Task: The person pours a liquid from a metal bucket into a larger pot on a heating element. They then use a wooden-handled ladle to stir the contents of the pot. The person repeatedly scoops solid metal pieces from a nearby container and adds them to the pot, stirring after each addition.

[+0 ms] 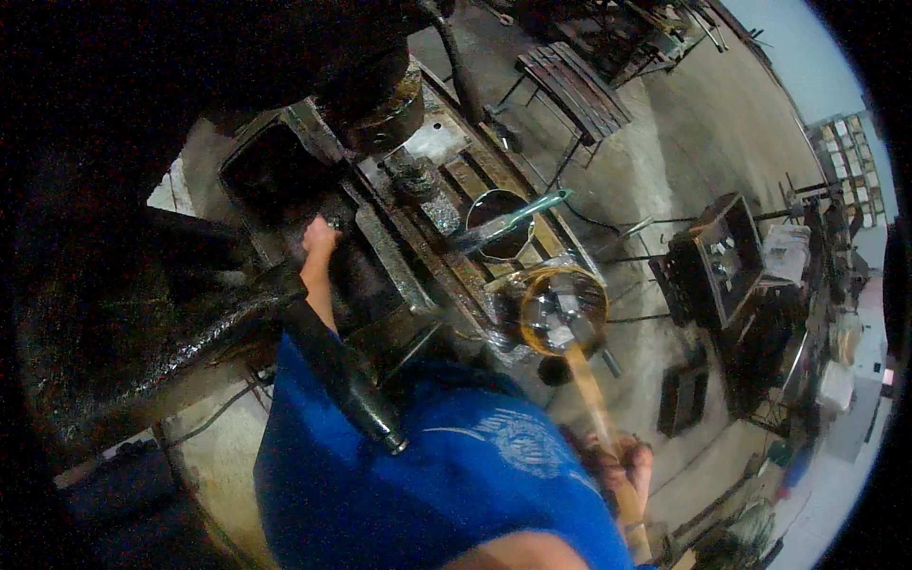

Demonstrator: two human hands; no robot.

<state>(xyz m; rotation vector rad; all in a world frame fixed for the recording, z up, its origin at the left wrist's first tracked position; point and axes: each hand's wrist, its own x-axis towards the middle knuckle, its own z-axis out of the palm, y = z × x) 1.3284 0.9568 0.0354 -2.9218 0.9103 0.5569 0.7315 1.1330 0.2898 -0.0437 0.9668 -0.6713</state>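
My left hand (321, 233) reaches into the dark area beside the machine, its fingers curled closed; what they hold is lost in shadow. Low on the right, my right hand (627, 465) is closed round a long tan handle-like bar (594, 399), partly blurred. Beyond the bar's upper end is a round, clear, amber-rimmed object (563, 309) with bright reflections; I cannot tell whether they are joined. On the slotted machine table (465, 180), a brush with a green handle (532, 207) rests across a round container (489, 204).
Metal chips lie along the machine bed. A dark cylindrical lever (370, 399) juts toward my blue shirt. Beyond the machine stand a slatted metal stand (575, 90) and, at right, a dark open box on legs (717, 256). Another dark box (684, 394) sits on the floor.
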